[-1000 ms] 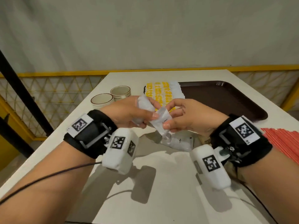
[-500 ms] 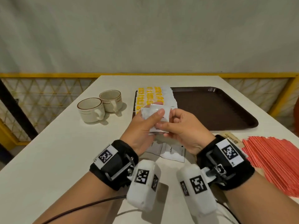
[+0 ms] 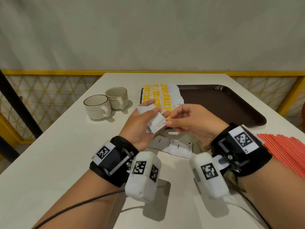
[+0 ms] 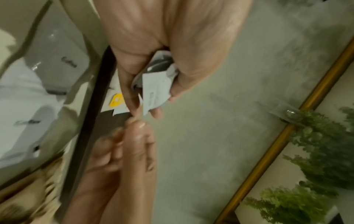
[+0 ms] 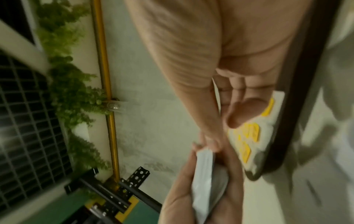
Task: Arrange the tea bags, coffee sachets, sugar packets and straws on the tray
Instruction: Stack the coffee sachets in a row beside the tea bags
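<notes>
While the left hand [image 3: 140, 126] curls its fingers and thumb around a small stack of white paper coffee sachets [image 3: 154, 120], the right hand [image 3: 189, 123] meets it from the other side, thumb and forefinger pinching the near corner of the front sachet. The stack is held in the air above the near left corner of the dark brown plastic tray [image 3: 222, 106], just over its front rim. The front sachet is tilted, its long axis running from the lower left, by the left palm, up to the right toward the right fingertips [image 3: 169, 123]; a second white edge sticks out past the left fingers on the far side. In the left wrist view the sachets [image 4: 155, 92] stand edge-on between thumb and fingers, pointing down toward the right hand [image 4: 132, 145].

On the tray's left end lie rows of white packets with yellow printed labels [image 3: 158, 96], overlapped like tiles, their rows running away from the person. Two more white sachets marked "Coffee" [image 3: 175, 146] lie flat on the cream tabletop [image 3: 57, 154] beneath the hands, just short of the tray. A spread of red paper-wrapped straws [image 3: 287, 149] lies on the table at the right, beside the right wrist. Two cream ceramic cups with brown rim stripes [image 3: 105, 104] stand touching at the left of the tray.
</notes>
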The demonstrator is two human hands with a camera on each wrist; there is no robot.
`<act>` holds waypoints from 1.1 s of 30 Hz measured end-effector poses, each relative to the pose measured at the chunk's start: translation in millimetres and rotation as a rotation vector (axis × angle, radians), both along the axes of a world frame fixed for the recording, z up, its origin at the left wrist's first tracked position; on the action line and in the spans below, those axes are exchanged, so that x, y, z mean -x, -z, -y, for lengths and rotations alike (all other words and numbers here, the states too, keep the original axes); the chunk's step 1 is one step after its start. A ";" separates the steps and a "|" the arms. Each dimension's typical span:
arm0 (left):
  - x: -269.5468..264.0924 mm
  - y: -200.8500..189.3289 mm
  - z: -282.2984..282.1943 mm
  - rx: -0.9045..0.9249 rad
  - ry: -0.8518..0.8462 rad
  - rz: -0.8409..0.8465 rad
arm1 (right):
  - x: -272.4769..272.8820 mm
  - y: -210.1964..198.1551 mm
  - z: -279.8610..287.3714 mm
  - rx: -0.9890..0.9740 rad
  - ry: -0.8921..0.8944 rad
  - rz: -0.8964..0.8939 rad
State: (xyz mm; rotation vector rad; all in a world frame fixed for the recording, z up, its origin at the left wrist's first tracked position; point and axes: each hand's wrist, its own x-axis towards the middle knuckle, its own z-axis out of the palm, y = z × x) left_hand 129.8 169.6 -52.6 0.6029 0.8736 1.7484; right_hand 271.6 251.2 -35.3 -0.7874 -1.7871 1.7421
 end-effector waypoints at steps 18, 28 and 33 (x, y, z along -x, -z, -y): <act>28.7 4.6 13.6 0.558 0.081 -1.243 | 5.9 -7.4 -6.3 -0.731 -0.269 0.776; 31.2 2.0 15.5 0.293 0.158 -0.839 | 11.6 -5.3 -4.4 -0.532 -0.254 0.575; 16.7 -3.9 9.6 0.138 0.032 -0.185 | -0.8 -12.1 -4.8 -0.249 -0.195 0.251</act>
